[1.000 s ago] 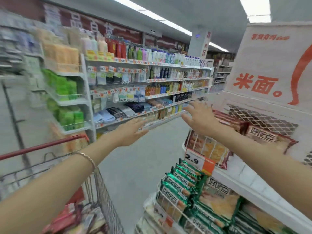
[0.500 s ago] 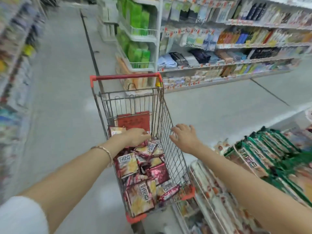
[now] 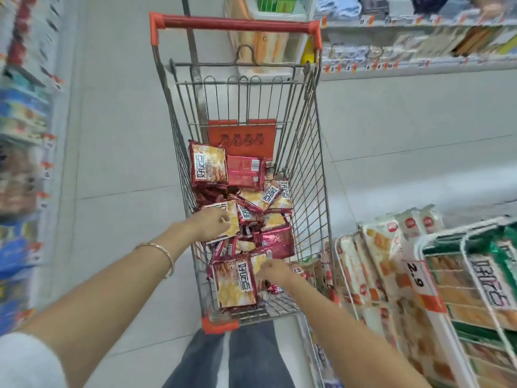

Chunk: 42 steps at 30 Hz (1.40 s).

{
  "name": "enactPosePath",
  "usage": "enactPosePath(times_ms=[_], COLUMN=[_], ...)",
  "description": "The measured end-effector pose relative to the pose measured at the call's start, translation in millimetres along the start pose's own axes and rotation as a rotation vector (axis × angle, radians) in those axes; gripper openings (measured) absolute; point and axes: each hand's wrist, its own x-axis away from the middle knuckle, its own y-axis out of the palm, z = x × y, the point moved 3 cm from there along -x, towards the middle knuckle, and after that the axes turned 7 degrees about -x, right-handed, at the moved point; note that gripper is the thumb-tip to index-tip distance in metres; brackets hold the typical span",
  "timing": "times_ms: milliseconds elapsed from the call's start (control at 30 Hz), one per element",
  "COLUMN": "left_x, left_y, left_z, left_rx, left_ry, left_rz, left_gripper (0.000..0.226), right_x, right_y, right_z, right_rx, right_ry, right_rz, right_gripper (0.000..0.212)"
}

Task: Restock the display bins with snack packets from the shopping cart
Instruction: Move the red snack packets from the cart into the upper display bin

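Both hands have dropped deeper into the cart since half a second ago. The right one was up on the wire side wall and it's down in the pile now, and the view has tipped down with them.

Going left to right: blurred shelves of blue and red goods [image 3: 19,135] run along at 9 o'clock. Next is the left hand [image 3: 212,224], with a thin metal bangle [image 3: 165,253] on its wrist. It's reaching into the silver wire shopping cart with the red handle [image 3: 307,163], fingers curled on the edge of a cream-and-red foil snack packet [image 3: 231,219] at the pile's 9 o'clock side.

The rest of the red and cream foil snack packets [image 3: 263,208] are heaped any old way across the cart floor, some face up, some back up. Then the right hand [image 3: 275,271] sits at the pile's 5 o'clock, fingertips down on the packets just beside a big face-up cream packet [image 3: 236,284]. Honestly can't tell if it's gripping one.

The hands are apart. At the cart's 3 to 4 o'clock are the white wire display bins [image 3: 481,229], holding green-edged packets [image 3: 442,246], with a 2.9 price tag [image 3: 416,275] on the front.
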Motion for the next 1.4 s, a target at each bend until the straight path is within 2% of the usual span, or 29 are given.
enactPosePath(times_ms=[67, 100, 167, 233, 300, 333, 433, 500, 533, 567, 633, 667, 733, 800, 867, 933, 967, 1067, 1100, 1133, 1167, 1200, 1233, 1300, 1333, 1367, 1400], left_x=[-9, -11, -18, -23, -28, -31, -33, -33, -36, -38, -39, -40, -37, -37, -36, -36, -37, -39, -39, -39, -40, -41, -41, -38, -35, -34, -31], left_y=[9, 12, 20, 28, 37, 42, 54, 64, 67, 66, 62, 60, 58, 59, 64, 66, 69, 74, 74, 73, 73, 72, 70, 60, 54, 50, 45], left_z=[-5, -7, -14, -19, -20, -20, -12, -6, -6, -5, -4, -4, 0, 6, 5, -3, -8, -16, -18, -20, -22, -22, -21, -16, -12, -10, -7], left_rx=[0.034, 0.056, 0.138, 0.229, 0.297, 0.325, 0.379, 0.398, 0.436, 0.495, 0.619, 0.691, 0.787, 0.683, 0.546, 0.6, 0.654, 0.795, 0.807, 0.808, 0.805, 0.796, 0.775, 0.736, 0.734, 0.75, 0.781], left_ry=[-0.026, -0.037, -0.068, -0.109, -0.143, -0.159, -0.152, -0.171, -0.196, -0.226, -0.257, -0.279, -0.295, -0.272, -0.256, -0.287, -0.31, -0.373, -0.382, -0.382, -0.383, -0.388, -0.386, -0.381, -0.377, -0.384, -0.399], left_rz=[-0.019, -0.02, -0.011, -0.009, -0.038, -0.066, -0.177, -0.238, -0.218, -0.175, -0.064, -0.04, -0.015, 0.01, 0.089, 0.161, 0.2, 0.275, 0.282, 0.289, 0.28, 0.268, 0.271, 0.301, 0.312, 0.315, 0.311], left_gripper=[0.039, 0.038, 0.036, 0.035, 0.04, 0.048, 0.094, 0.108, 0.098, 0.078, 0.052, 0.046, 0.029, 0.035, 0.027, 0.03, 0.028, 0.025, 0.03, 0.044, 0.064, 0.079, 0.085, 0.074, 0.071, 0.081, 0.102], right_x=[-29, -39, -50, -49, -43, -37, -26, -21, -19, -18, -23, -30, -52, -69, -89, -108, -121, -126, -110, -110, -108, -109, -106, -101, -96, -84, -71], right_y=[50, 68, 83, 73, 52, 38, -9, -43, -59, -72, -85, -86, -72, -40, -9, 8, 17, 31, 25, 23, 20, 21, 19, 8, -1, -16, -31], right_z=[15, 22, 31, 30, 20, 12, -15, -30, -35, -37, -34, -27, -3, 32, 65, 89, 103, 111, 104, 102, 101, 104, 102, 101, 99, 92, 79], right_rx=[0.045, 0.031, -0.011, 0.016, 0.11, 0.13, 0.11, 0.081, 0.042, -0.021, -0.239, -0.355, -0.46, -0.527, -0.662, -0.514, -0.39, -0.149, -0.098, -0.007, 0.074, 0.014, -0.168, -0.503, -0.58, -0.562, -0.493], right_ry=[0.022, 0.034, 0.08, 0.017, -0.088, -0.142, -0.311, -0.439, -0.474, -0.509, -0.508, -0.436, -0.137, 0.195, 0.36, 0.402, 0.451, 0.521, 0.472, 0.404, 0.34, 0.347, 0.336, 0.368, 0.375, 0.355, 0.292], right_rz=[-0.071, -0.082, -0.032, 0.065, 0.084, 0.086, 0.07, 0.064, 0.062, 0.066, 0.124, 0.175, 0.246, 0.169, 0.123, 0.126, 0.109, 0.079, 0.132, 0.126, 0.108, 0.103, 0.108, 0.218, 0.274, 0.3, 0.305], right_gripper=[0.067, 0.07, 0.051, 0.031, 0.028, 0.028, 0.026, 0.023, 0.022, 0.02, 0.014, 0.016, 0.046, 0.065, 0.067, 0.069, 0.077, 0.085, 0.078, 0.054, 0.048, 0.048, 0.042, 0.027, 0.028, 0.036, 0.047])
